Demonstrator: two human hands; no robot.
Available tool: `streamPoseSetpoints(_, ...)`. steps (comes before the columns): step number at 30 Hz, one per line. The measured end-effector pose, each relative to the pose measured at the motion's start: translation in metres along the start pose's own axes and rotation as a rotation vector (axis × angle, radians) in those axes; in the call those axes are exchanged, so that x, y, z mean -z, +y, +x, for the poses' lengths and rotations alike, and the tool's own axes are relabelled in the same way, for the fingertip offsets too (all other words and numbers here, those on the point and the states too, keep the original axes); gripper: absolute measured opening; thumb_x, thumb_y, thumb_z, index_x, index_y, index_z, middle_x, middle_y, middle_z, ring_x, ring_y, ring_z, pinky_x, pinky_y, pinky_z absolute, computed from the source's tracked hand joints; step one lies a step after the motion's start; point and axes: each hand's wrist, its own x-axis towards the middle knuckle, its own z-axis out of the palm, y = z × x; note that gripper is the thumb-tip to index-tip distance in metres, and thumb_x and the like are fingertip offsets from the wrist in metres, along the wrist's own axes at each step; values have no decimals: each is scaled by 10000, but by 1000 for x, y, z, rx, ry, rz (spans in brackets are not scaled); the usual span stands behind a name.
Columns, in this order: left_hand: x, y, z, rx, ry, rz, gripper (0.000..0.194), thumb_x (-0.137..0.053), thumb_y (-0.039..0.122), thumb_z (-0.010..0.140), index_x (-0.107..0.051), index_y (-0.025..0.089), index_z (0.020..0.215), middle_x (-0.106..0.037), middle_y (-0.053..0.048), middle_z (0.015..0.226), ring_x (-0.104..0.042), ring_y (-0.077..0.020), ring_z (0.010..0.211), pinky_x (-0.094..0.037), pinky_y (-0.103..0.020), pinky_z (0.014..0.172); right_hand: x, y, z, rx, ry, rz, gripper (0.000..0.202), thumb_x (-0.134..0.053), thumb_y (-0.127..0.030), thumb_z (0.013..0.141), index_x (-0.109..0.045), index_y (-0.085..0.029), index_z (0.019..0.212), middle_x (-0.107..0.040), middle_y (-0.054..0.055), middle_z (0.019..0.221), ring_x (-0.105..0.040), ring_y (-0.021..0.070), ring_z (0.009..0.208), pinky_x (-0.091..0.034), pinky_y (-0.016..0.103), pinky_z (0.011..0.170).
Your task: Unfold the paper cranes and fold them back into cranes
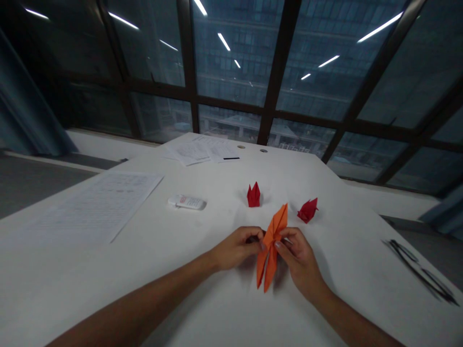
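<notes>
Between my two hands is a folded piece of orange origami paper (277, 224), held above the white table. Its single broad point rises away from me, and two narrow legs hang toward me with a slit between them. My left hand (240, 248) pinches its left edge near the middle, thumb and fingers closed. On the other side my right hand (298, 255) grips the right edge with thumb and forefinger. Just beyond stand two small red origami pieces: an upright one (253, 195) behind the orange paper and a tilted one (307, 210) to the right.
The white table (217, 313) reaches to a large window. A white bottle-like object (187, 202) lies left of centre. Printed sheets (97, 202) cover the left side, with more papers (202, 149) and a black pen (231, 158) farther back. Eyeglasses (421, 270) lie at the right edge.
</notes>
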Motion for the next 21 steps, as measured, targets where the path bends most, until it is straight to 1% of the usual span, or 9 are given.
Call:
streamPoseSetpoints(5,2,-2,0,1,83,-32,216,-736,298,796,-584,147,829,-573,-5,785,-508,-139,755,-394,-276,724,-2,-4,0,-36,-1,-56,300,-704,-460,930,-617,-265,1141,-695,47,1012,-652,214,902,-522,333,786)
streamPoseSetpoints(8,2,-3,0,-38,98,-62,209,-741,243,778,-581,153,877,-594,-10,828,-538,-138,775,-411,-267,719,-3,-5,1,-61,-8,-79,326,-676,-490,941,-618,-255,1159,-694,38,946,-647,211,840,-521,329,752)
streamPoseSetpoints(11,1,-7,1,-89,84,-99,260,-721,190,781,-584,165,1001,-612,-6,858,-577,-135,778,-435,-265,726,-3,-6,1,-65,-26,-115,279,-644,-500,960,-622,-242,1063,-663,8,848,-611,182,744,-494,299,686)
streamPoseSetpoints(14,0,-10,0,-113,76,-80,413,-676,137,789,-575,180,1187,-620,6,857,-594,-128,752,-454,-264,717,-2,-6,1,-45,-35,-127,277,-608,-506,981,-602,-236,919,-601,-18,772,-567,164,696,-476,281,656)
streamPoseSetpoints(17,-1,-10,0,-120,74,15,494,-601,67,778,-590,183,1259,-626,4,863,-594,-124,743,-458,-256,694,0,-4,1,-52,-7,-119,330,-558,-545,998,-613,-238,889,-617,-1,811,-576,177,728,-492,291,670)
streamPoseSetpoints(19,-2,-10,0,-128,69,97,509,-555,44,782,-620,186,1267,-658,-20,937,-596,-120,748,-464,-255,690,1,-1,1,-88,4,-94,371,-532,-589,994,-654,-241,965,-673,29,885,-612,200,759,-517,316,688)
streamPoseSetpoints(21,-1,-11,0,-146,75,176,525,-526,33,791,-645,196,1276,-682,-52,1062,-611,-124,786,-484,-265,716,3,3,2,-131,-5,-46,429,-515,-627,987,-679,-237,1060,-718,62,952,-648,222,777,-544,351,716)
